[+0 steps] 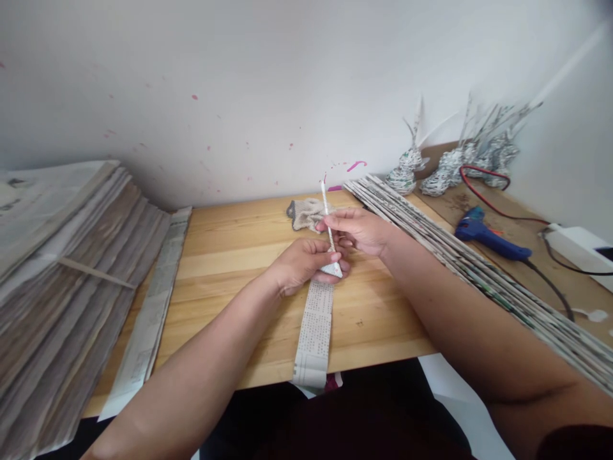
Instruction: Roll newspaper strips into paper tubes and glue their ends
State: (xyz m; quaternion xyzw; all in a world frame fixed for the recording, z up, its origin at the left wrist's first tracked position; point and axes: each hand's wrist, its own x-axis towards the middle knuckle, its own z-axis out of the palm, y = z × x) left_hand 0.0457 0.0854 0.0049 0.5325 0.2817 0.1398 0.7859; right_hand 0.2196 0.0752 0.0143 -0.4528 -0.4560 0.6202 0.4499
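A long newspaper strip [316,329] lies on the wooden table [230,255] and hangs over its front edge. Its far end is wrapped round a thin white stick [327,214] that points up and away. My left hand [306,263] is closed on the rolled corner of the strip at the stick's lower end. My right hand [357,229] pinches the stick a little higher up. A crumpled grey-beige cloth [306,214] lies just behind both hands.
A tall stack of newspapers [62,275] fills the left, with several cut strips [153,306] beside it. A row of rolled paper tubes [479,268] runs along the right. A blue glue gun [483,233], cables, a white power strip [579,246] and woven paper pieces [454,169] sit at back right.
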